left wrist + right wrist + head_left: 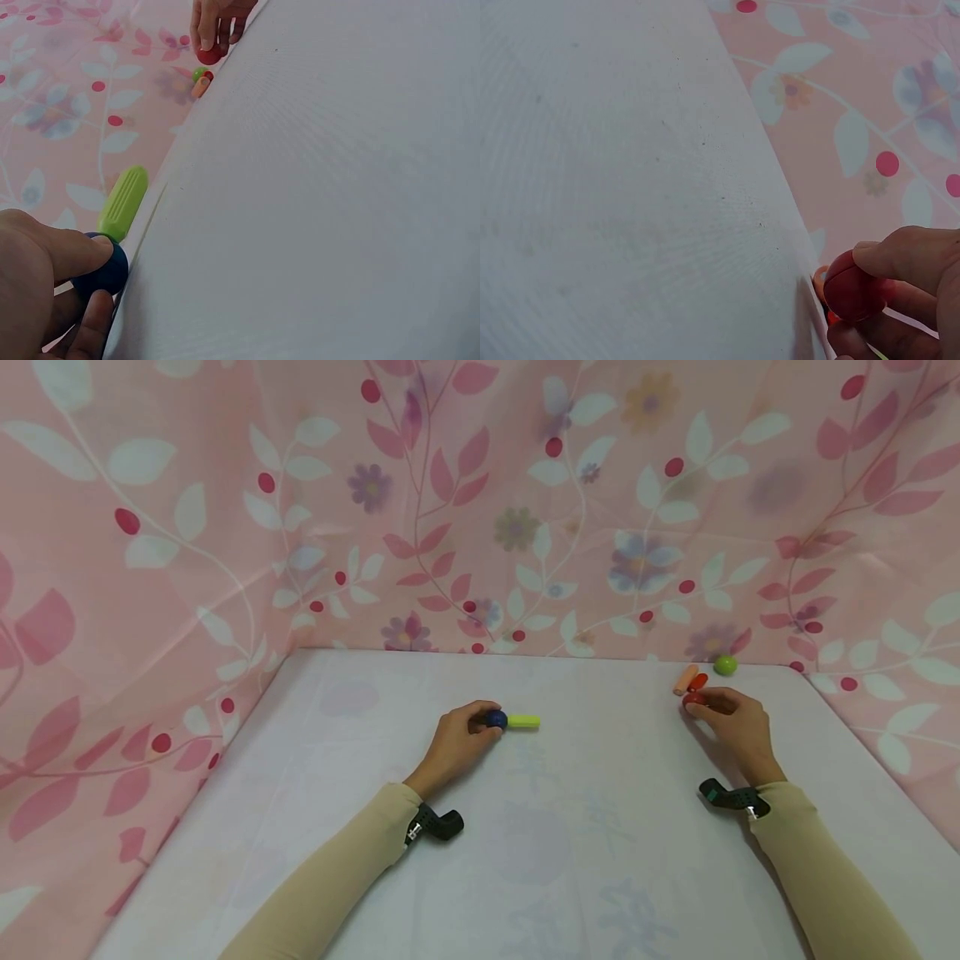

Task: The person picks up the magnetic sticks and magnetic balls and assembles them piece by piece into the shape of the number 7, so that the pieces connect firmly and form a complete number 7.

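Note:
My left hand (459, 737) pinches a dark blue ball (112, 271) between thumb and fingers, near the middle of the table. A ribbed yellow-green stick (524, 722) extends to the right from the ball; I cannot tell whether the two are joined. Toward the far right, my right hand (738, 731) grips a red ball (846, 291) with thumb and fingertips. Just beyond it lie an orange stick (686, 680) and a small red piece (698, 682), the latter partly covered. Behind these is a green ball (725, 665), close to the table's back edge.
Both hands work over a white-covered table (600, 860). A pink floral curtain (465, 510) rises behind its back edge and along the sides. Dark camera mounts (442, 823) are strapped at the wrists, over beige sleeves.

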A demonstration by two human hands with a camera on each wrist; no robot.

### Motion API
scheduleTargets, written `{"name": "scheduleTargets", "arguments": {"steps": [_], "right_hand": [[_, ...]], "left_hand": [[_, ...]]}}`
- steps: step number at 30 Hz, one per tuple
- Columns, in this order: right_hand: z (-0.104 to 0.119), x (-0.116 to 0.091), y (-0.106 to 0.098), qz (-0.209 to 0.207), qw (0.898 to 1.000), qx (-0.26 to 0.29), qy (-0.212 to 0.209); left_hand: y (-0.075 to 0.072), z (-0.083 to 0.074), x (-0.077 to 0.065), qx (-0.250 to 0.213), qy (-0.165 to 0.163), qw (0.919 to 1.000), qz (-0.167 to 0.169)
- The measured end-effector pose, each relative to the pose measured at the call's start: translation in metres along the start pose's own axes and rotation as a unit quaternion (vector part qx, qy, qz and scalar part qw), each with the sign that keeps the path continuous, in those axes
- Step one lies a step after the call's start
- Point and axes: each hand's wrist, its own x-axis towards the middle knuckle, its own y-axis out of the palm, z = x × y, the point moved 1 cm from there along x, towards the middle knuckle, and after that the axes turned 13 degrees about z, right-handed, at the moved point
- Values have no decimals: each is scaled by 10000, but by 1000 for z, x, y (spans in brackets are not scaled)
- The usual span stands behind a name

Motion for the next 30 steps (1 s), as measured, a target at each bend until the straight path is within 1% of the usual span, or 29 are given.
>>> {"name": "scheduleTargets", "arguments": {"steps": [7, 12, 14, 21, 30], "right_hand": [[0, -2, 1, -2, 9999, -52, -89], [-1, -2, 2, -35, 9998, -129, -177], [-1, -2, 2, -41, 9998, -111, -171], [1, -1, 2, 59, 9998, -32, -170], [5, -2, 4, 60, 9998, 31, -212]], "left_hand": [[0, 1, -1, -18, 47, 10000, -63], [-1, 1, -1, -14, 12, 10000, -72], [-1, 0, -2, -1, -13, 10000, -66], [-1, -1, -1, -15, 78, 9999, -93], [-1, -1, -2, 0, 43, 10000, -69]]}}
